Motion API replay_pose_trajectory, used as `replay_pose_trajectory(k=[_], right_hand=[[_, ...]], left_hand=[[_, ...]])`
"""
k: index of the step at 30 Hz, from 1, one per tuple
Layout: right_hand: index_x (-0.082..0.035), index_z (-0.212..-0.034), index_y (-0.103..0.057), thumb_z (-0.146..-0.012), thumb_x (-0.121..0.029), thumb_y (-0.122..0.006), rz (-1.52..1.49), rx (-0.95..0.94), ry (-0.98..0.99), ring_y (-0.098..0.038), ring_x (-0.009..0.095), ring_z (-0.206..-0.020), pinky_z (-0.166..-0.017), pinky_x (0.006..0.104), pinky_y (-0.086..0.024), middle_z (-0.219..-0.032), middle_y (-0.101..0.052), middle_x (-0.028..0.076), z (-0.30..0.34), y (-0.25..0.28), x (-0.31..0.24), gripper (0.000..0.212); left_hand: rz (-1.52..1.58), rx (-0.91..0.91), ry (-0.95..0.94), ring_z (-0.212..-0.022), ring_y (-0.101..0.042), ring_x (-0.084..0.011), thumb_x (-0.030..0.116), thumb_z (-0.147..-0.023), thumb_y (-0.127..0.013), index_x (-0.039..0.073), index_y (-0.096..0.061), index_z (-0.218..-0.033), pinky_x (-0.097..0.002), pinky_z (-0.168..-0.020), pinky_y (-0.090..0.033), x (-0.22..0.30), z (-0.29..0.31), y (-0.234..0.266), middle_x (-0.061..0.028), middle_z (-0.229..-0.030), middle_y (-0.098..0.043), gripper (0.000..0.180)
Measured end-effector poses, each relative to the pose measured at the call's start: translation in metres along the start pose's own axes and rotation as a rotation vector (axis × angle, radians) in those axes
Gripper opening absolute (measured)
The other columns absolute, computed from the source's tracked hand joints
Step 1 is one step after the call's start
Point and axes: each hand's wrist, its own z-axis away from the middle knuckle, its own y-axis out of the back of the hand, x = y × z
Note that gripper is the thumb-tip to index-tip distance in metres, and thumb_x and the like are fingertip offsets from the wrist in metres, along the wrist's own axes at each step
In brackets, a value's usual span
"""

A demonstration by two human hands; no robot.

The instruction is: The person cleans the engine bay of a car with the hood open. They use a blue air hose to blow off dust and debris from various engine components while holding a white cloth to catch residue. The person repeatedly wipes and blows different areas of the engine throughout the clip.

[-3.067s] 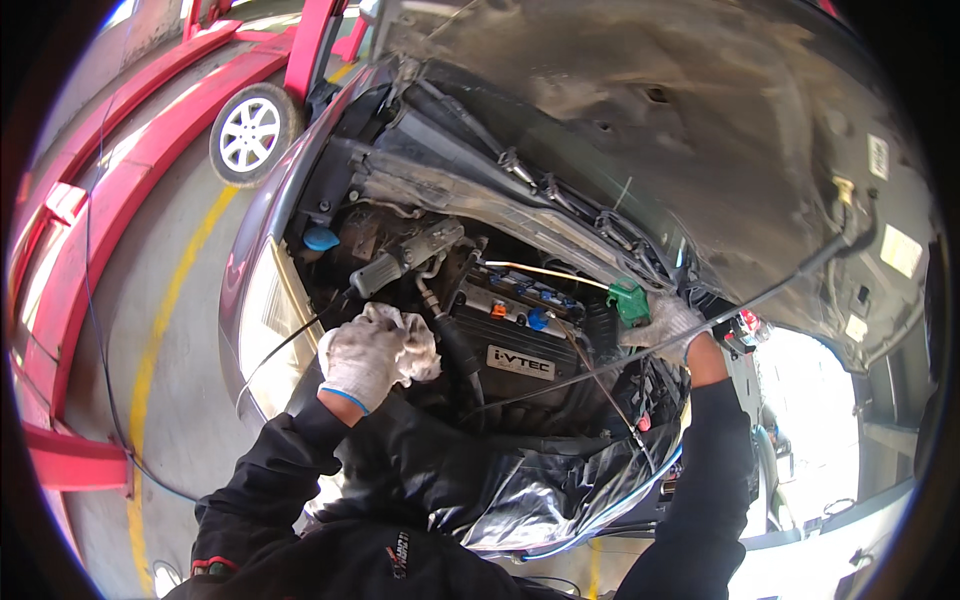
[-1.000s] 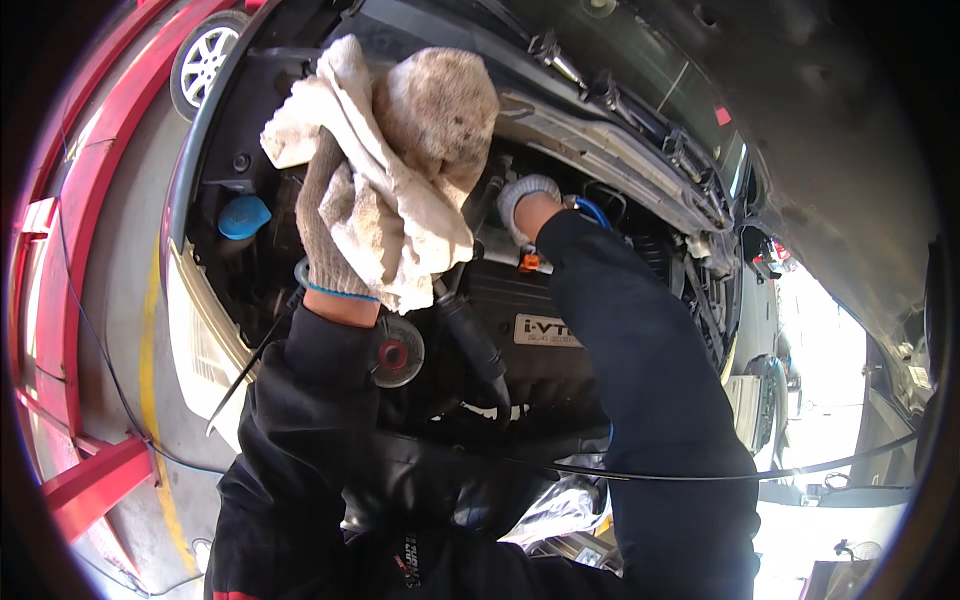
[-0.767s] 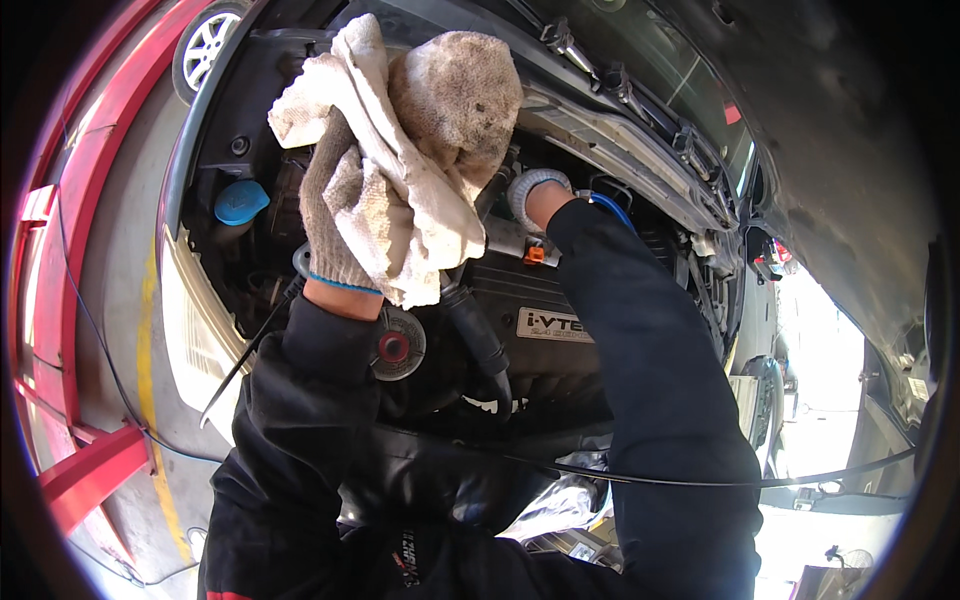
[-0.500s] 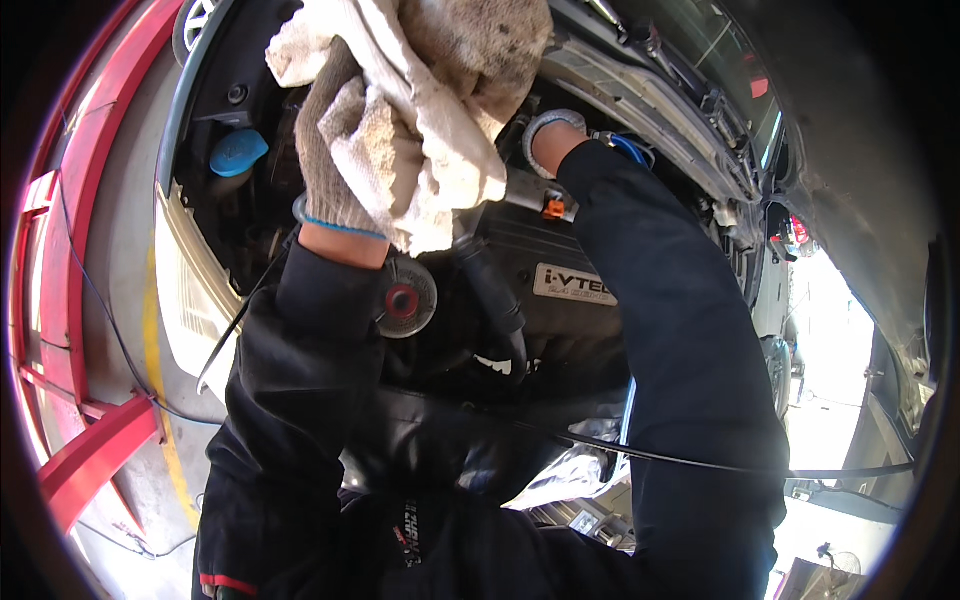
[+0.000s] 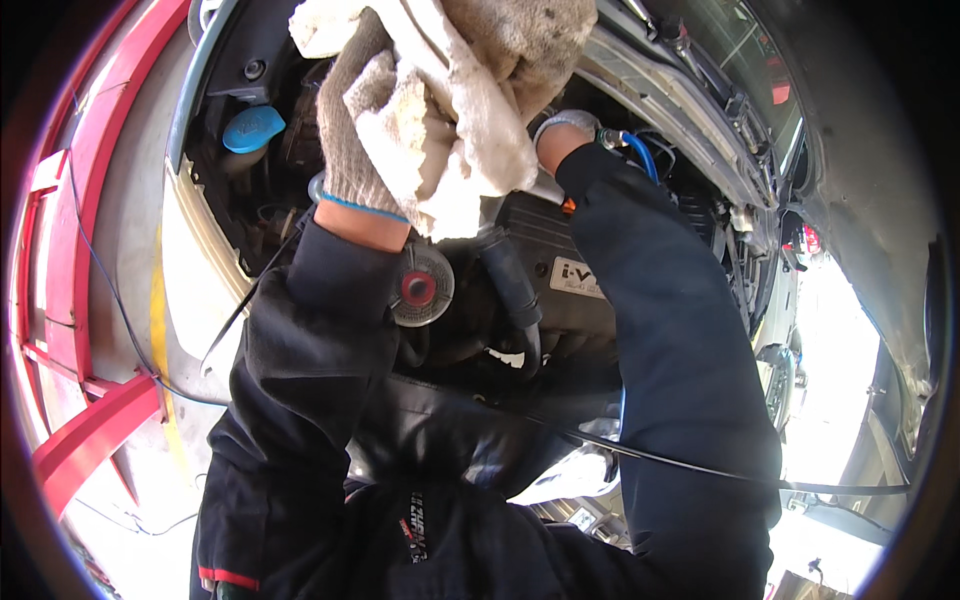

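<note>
My left hand [image 5: 355, 130], in a grey knit glove with a blue cuff edge, is closed on a stained white rag [image 5: 490, 150]. The rag bunches up high over the engine bay and hides most of my fingers. My right hand [image 5: 568, 125], also gloved, is deeper in the bay beyond the engine cover [image 5: 560, 235]. Its wrist is bent and the fingers curl out of sight behind the rag. A blue hose [image 5: 640, 155] with a metal fitting [image 5: 610, 137] comes out beside this glove; what the hand grips is hidden.
A blue reservoir cap [image 5: 253, 129] sits at the bay's left, above a pale headlight [image 5: 205, 230]. A round cap with a red centre [image 5: 418, 288] and a black hose [image 5: 510, 280] lie near me. The raised hood [image 5: 870, 190] is at right, red lift posts [image 5: 95, 200] at left.
The view has shifted, so the engine bay sits further right in the picture. The rag and both hands appear higher. My right sleeve covers more of the orange part and the cover's badge.
</note>
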Motion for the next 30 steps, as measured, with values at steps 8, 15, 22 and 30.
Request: replay_pose_trajectory(k=[8,15,22,30], right_hand=[[-0.014,-0.135,-0.076,-0.096,-0.042,-0.074,-0.24,0.099,0.005,-0.071,0.035,-0.121,-0.103,0.0489,-0.055,-0.135,-0.074,0.015,0.066,0.039,0.034,0.048],[-0.006,-0.152,-0.059,-0.103,-0.008,-0.056,-1.533,0.011,-0.142,-0.065,0.028,-0.131,-0.108,0.0444,-0.054,-0.148,-0.065,0.014,0.196,0.016,0.157,0.049],[-0.003,-0.156,-0.053,-0.087,-0.017,-0.085,-1.313,0.348,-0.214,-0.075,0.027,-0.105,-0.096,0.0378,-0.061,-0.133,-0.073,0.017,0.202,-0.1,0.08,0.078],[-0.002,-0.153,-0.048,-0.086,-0.052,-0.08,-0.596,0.545,-0.11,-0.071,0.042,-0.115,-0.1,0.0475,-0.058,-0.129,-0.07,0.025,0.131,-0.062,0.007,0.09]], left_hand=[[-0.437,-0.119,-0.153,-0.127,-0.069,-0.0292,0.029,-0.103,-0.066,-0.008,-0.051,-0.153,-0.0366,-0.108,-0.055,0.005,-0.006,0.009,-0.0187,-0.141,-0.068,0.063],[0.135,-0.004,0.115,-0.128,-0.068,-0.0253,0.005,-0.106,-0.063,-0.003,-0.046,-0.158,-0.0365,-0.108,-0.058,0.01,-0.004,0.0,-0.0164,-0.147,-0.065,0.055],[0.275,0.016,0.199,-0.127,-0.064,-0.0196,0.016,-0.107,-0.065,-0.003,-0.048,-0.157,-0.0335,-0.109,-0.053,0.011,-0.002,-0.006,-0.0126,-0.144,-0.065,0.056],[0.175,0.016,0.174,-0.127,-0.064,-0.0197,0.015,-0.106,-0.066,-0.003,-0.048,-0.157,-0.0337,-0.11,-0.052,0.012,-0.003,-0.006,-0.0125,-0.144,-0.065,0.057]])
